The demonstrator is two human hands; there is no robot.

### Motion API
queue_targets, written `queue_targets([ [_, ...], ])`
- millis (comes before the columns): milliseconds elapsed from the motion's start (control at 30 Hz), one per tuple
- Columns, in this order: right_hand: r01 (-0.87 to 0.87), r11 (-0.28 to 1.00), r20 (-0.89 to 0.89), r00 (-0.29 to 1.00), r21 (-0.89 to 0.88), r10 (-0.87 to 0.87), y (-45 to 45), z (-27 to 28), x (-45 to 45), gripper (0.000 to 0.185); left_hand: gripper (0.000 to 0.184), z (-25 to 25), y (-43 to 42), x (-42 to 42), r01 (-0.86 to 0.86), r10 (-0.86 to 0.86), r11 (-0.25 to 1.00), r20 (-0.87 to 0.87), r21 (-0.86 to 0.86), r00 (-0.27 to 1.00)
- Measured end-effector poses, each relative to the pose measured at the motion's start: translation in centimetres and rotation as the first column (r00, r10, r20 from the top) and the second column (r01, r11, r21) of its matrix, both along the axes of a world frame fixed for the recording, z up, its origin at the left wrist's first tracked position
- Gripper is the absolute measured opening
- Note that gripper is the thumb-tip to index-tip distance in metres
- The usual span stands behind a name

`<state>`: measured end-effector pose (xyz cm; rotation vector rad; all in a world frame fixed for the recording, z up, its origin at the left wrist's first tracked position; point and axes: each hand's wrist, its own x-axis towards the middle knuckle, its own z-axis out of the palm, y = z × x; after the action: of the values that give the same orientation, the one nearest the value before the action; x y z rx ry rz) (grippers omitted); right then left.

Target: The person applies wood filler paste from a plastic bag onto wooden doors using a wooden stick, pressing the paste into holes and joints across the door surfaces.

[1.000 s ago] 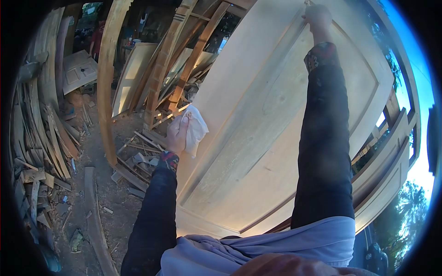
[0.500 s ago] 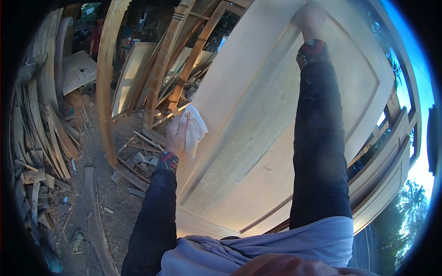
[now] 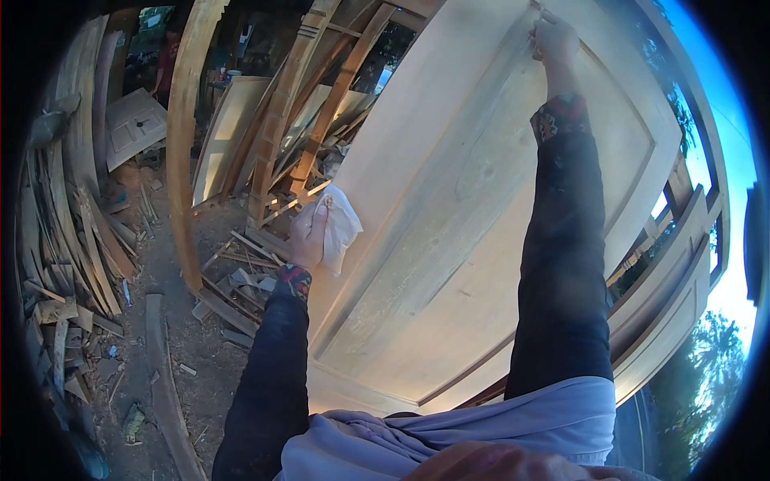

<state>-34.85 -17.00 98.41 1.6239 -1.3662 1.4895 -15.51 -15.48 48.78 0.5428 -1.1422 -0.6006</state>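
A pale wooden door panel with raised mouldings stretches away in front of me. At its left edge my left hand is closed, thumb on top, around a crumpled white plastic bag; a little light-brown stuff shows at the bag's top near the thumb. Far up the panel my right hand is closed in a pinch beside the corner of the moulding. A thin bit sticks out past its fingertips, too small to name.
Rough boards lean and lie piled at the left. An upright post and slanted timbers stand beyond the panel. Scrap wood and a long plank litter the dirt ground. More panels stand at the right. Another person is at the back left.
My right hand has shifted slightly down and right at the far end of the panel and shows more sharply. My left hand keeps its grip on the bag, almost unmoved.
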Motion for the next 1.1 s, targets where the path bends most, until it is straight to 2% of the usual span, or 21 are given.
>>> queue_targets([
  [67,0.086,0.996,0.004,0.996,0.039,-0.086,1.5,-1.0,2.4,0.024,0.032,0.1,0.0,0.0,0.006,-0.006,1.000,-0.004,-0.002,1.000],
  [167,0.124,0.989,-0.084,0.988,-0.078,-0.130,2.0,-1.6,4.1,0.018,0.032,0.1,0.1,0.1,0.006,-0.006,1.000,0.012,-0.001,1.000],
  [267,0.228,0.810,-0.351,0.814,-0.540,-0.462,-5.8,2.0,-1.1,0.018,0.032,0.3,0.2,0.1,-0.013,0.013,1.000,0.005,-0.012,1.000],
  [300,0.388,0.797,-0.367,0.735,-0.463,-0.571,-5.8,1.8,-0.5,0.018,0.032,0.3,0.1,0.1,-0.016,0.016,1.000,0.002,-0.013,1.000],
  [367,0.680,0.667,-0.432,0.526,-0.304,-0.733,-6.0,1.2,0.7,0.018,0.033,0.3,0.1,0.0,-0.017,0.017,1.000,-0.003,-0.015,1.000],
  [467,0.622,0.732,-0.381,0.628,-0.278,-0.678,-6.1,1.6,0.7,0.016,0.039,-0.5,-0.3,0.6,0.077,-0.085,0.993,0.082,0.090,0.993],
  [567,0.693,0.684,-0.671,0.395,-0.230,-0.627,-4.0,3.3,0.0,0.022,0.032,-0.1,-0.2,0.1,-0.028,0.028,1.000,0.033,-0.008,0.999],
  [600,0.598,0.801,-0.558,0.671,0.019,-0.488,-2.5,3.1,0.5,0.021,0.032,0.0,0.0,0.0,-0.031,0.031,0.999,0.025,-0.018,0.999],
  [633,0.417,0.878,-0.362,0.876,0.235,-0.319,-0.7,2.5,1.3,0.019,0.032,0.1,0.1,0.0,-0.036,0.036,0.999,0.017,-0.028,0.999],
  [667,0.171,0.904,-0.106,0.984,0.392,-0.140,0.2,2.2,1.9,0.018,0.032,0.2,0.1,0.1,-0.043,0.043,0.998,0.008,-0.039,0.999],
  [700,0.019,0.922,0.011,1.000,0.387,-0.026,-0.4,2.8,1.0,0.017,0.032,0.3,0.2,0.1,-0.039,0.039,0.999,0.011,-0.034,0.999],
  [767,-0.276,0.903,0.240,0.949,0.330,0.203,-2.2,4.8,-2.6,0.014,0.031,0.4,0.3,0.2,-0.029,0.030,0.999,0.018,-0.020,0.999],
  [867,-0.066,0.940,0.010,0.998,0.334,0.066,-1.3,6.8,-3.9,0.014,0.040,0.1,0.2,0.6,0.060,-0.064,0.996,0.053,0.063,0.997],
  [933,0.085,0.974,-0.217,0.976,0.208,-0.039,-0.2,6.7,-3.0,0.015,0.033,0.1,0.0,0.3,0.016,-0.016,1.000,0.013,-0.003,1.000],
  [1000,0.203,0.978,-0.417,0.894,0.046,-0.166,1.5,6.3,-1.9,0.015,0.030,0.3,0.1,0.0,-0.007,0.007,1.000,-0.006,-0.028,1.000],
  [1100,0.299,0.924,-0.631,0.676,-0.237,-0.381,3.9,5.1,-0.4,0.016,0.031,0.6,0.5,0.2,-0.006,0.006,1.000,-0.005,-0.013,1.000],
])
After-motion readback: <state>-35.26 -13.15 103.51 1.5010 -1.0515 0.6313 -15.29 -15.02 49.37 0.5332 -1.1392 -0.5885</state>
